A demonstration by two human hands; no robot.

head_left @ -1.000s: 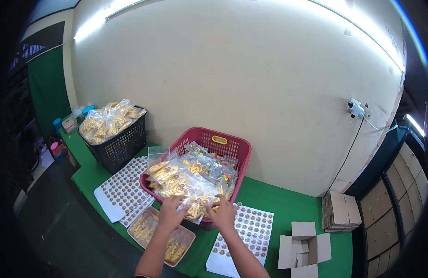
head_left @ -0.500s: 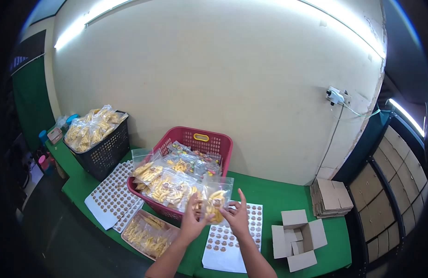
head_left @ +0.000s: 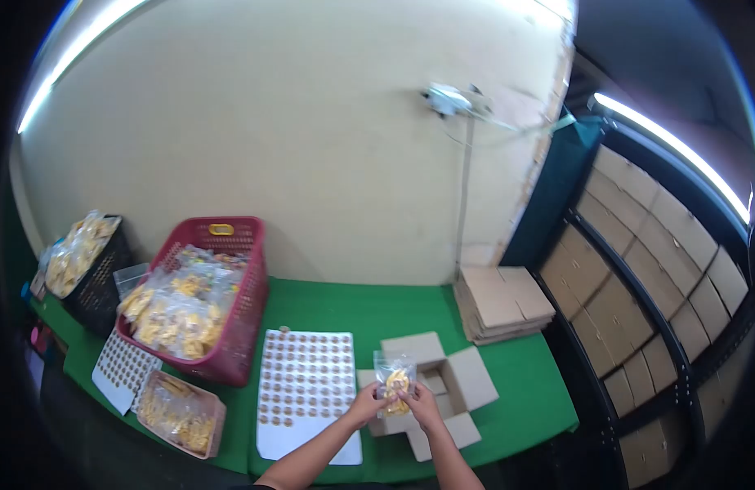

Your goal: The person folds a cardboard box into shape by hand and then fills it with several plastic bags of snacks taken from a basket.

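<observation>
Between my two hands hangs a clear plastic bag of yellow snack sticks [head_left: 395, 379]. My left hand [head_left: 367, 405] pinches its left side and my right hand [head_left: 422, 405] its right side. The bag is over the left part of an open cardboard box [head_left: 473, 377], whose flaps are folded outward. Left of my hands lies a white sheet of round brown stickers [head_left: 307, 384].
A red basket [head_left: 251, 327] full of snack bags stands at left, with a black basket [head_left: 108, 282] of bags beyond it. In front is a pink tray [head_left: 218, 420] of snacks. Flattened cartons [head_left: 504, 298] are stacked at the back right, near shelves of boxes [head_left: 639, 212].
The view has turned to the right. My hands have carried the snack bag from beside the red basket, past the sticker sheet, to above the open box.
</observation>
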